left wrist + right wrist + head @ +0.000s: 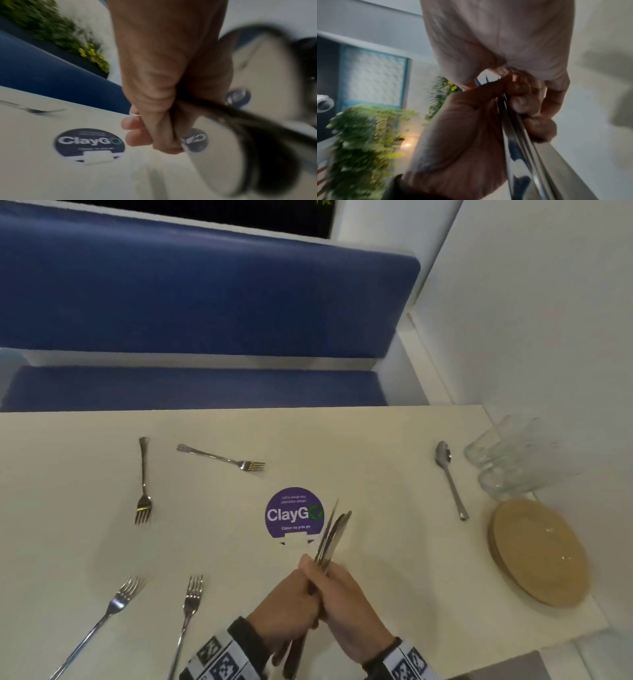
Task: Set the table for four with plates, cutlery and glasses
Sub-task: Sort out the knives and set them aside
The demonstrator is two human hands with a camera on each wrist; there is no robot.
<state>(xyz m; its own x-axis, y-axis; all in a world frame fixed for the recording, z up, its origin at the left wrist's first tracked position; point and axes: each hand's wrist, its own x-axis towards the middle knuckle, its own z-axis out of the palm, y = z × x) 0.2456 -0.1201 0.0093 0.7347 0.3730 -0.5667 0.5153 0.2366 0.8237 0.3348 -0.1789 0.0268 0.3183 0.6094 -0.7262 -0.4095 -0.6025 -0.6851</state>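
Both hands meet over the near middle of the cream table (376, 457). My left hand (287, 601) and right hand (352, 607) both grip one bundle of steel cutlery (332, 537), whose ends point away toward a purple sticker. In the left wrist view the left hand (163, 94) is curled round the blurred bundle (257, 135). Seen from the right wrist, the right hand (505, 40) and the left hand (462, 135) close on the handles (530, 155). Several forks lie on the left half, one at the far left (144, 481). One spoon (450, 479) lies at the right.
Clear glasses (507, 460) stand clustered at the far right corner by the wall. A stack of tan plates (537, 553) sits just in front of them. A round purple ClayGo sticker (294, 513) marks the table's middle. A blue bench (191, 386) runs along the far edge.
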